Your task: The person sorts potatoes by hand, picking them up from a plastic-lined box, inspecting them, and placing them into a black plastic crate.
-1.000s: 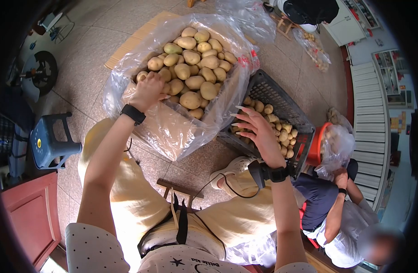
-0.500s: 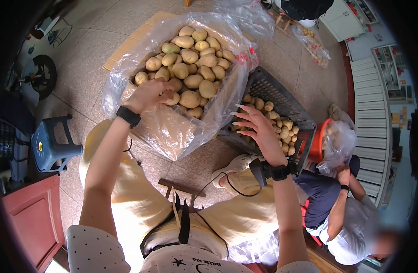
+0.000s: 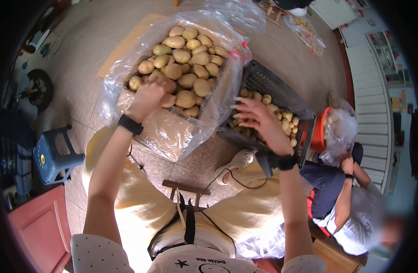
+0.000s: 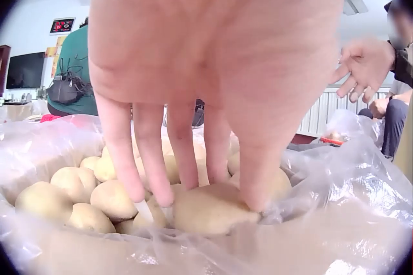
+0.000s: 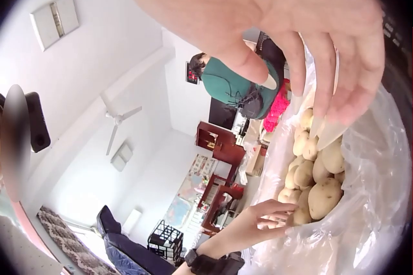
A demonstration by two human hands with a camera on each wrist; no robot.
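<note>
My left hand (image 3: 149,99) is at the near-left side of a plastic-lined box of large potatoes (image 3: 200,58). In the left wrist view, its thumb and fingers come down on either side of a potato (image 4: 213,210) and pinch it at the top of the pile. Other potatoes (image 4: 113,199) lie right beside those fingertips. My right hand (image 3: 263,123) hovers over a black plastic crate (image 3: 304,119) of smaller potatoes (image 3: 286,119), fingers spread and relaxed, holding nothing. The clear plastic liner (image 3: 172,129) drapes over the box's near edge.
A red bucket (image 3: 319,136) with a plastic bag stands right of the crate, next to a seated person (image 3: 340,195). To the left are a blue stool (image 3: 54,154) and a red wooden panel (image 3: 40,227). Another bag of potatoes (image 3: 304,34) lies on the floor behind.
My left hand has drawn back from the far-left potatoes toward the near edge of the pile, its fingers now around a potato. My right hand stays over the crate. The head view has shifted slightly.
</note>
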